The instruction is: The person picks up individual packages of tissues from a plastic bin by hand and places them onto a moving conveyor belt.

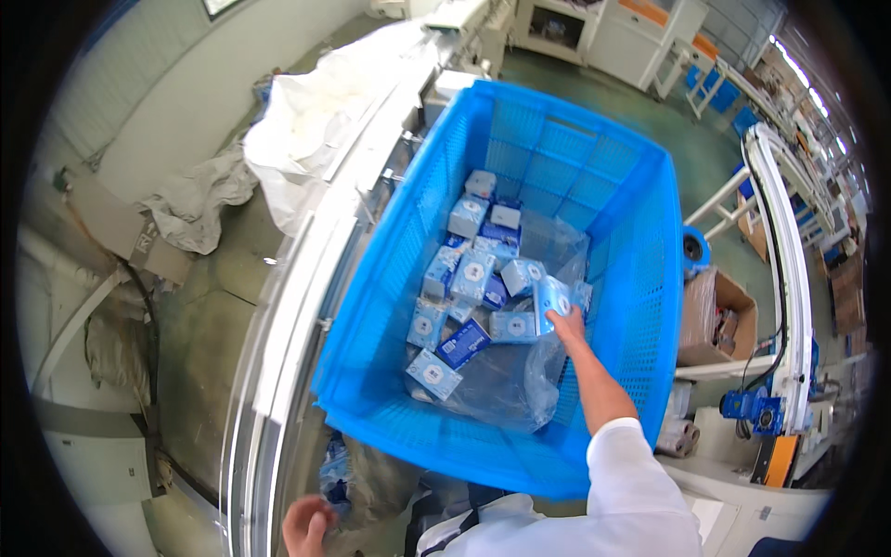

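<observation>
My right hand (568, 325) reaches down into a large blue plastic crate (640, 334) and is closed on a light blue and white tissue pack (549, 297). Around and below that pack lie several more packs, such as a light blue pack (434, 373) and a dark blue pack (463, 343), heaped loosely at different angles. A clear plastic sheet (506, 395) is spread under and beside them. Low in the view, outside the crate and beside the metal rail, is my left hand (309, 525). Its fingers look bent but are smeared by motion, with nothing visible in them.
A metal conveyor rail (288, 343) runs along the crate's left side. White sheeting (297, 130) hangs beyond it. On the right stand a cardboard box (705, 320) and a white machine frame (787, 260) with a blue motor (756, 408). White machines (631, 42) stand at the back.
</observation>
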Available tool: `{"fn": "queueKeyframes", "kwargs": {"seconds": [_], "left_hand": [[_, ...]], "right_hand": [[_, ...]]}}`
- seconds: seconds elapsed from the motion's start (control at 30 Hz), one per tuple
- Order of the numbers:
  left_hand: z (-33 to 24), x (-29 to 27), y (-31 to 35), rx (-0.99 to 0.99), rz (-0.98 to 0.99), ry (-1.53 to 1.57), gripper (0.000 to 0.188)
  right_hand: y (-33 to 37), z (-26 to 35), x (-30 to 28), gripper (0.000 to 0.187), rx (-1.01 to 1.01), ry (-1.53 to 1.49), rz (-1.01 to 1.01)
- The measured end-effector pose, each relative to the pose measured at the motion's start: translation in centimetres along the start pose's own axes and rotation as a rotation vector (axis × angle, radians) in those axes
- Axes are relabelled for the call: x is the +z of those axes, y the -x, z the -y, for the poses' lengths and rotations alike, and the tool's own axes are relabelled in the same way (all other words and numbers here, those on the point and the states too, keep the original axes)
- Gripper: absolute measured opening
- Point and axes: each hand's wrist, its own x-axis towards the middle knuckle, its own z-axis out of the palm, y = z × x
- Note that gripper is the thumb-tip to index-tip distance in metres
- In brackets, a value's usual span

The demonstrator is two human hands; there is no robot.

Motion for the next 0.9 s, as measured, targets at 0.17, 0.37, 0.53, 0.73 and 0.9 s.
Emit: {"fn": "queueKeyframes", "kwargs": {"seconds": [0.17, 0.37, 0.53, 0.73, 0.9], "left_hand": [[-10.2, 8.1, -6.6, 0.341, 0.308, 0.131, 0.073], [-10.7, 1.9, -3.7, 0.453, 0.290, 0.090, 0.068], [-2.7, -2.6, 1.4, 0.536, 0.104, 0.188, 0.041], [3.5, -11.8, 4.9, 0.369, -0.067, 0.810, 0.039], [9.5, -10.5, 6.1, 0.495, -0.344, 0.516, 0.054]], "right_hand": [[20.9, 20.9, -8.1, 0.084, -1.272, 0.220, 0.334], [41.6, 23.5, -8.4, 0.058, -1.714, 0.215, 0.278], [43.1, 16.7, -5.1, 0.041, -1.361, -0.050, 0.077], [59.9, 14.6, 4.1, 0.042, -0.492, -0.765, 1.054], [65.6, 10.1, 8.4, 0.049, -0.927, -0.397, 0.772]]}}
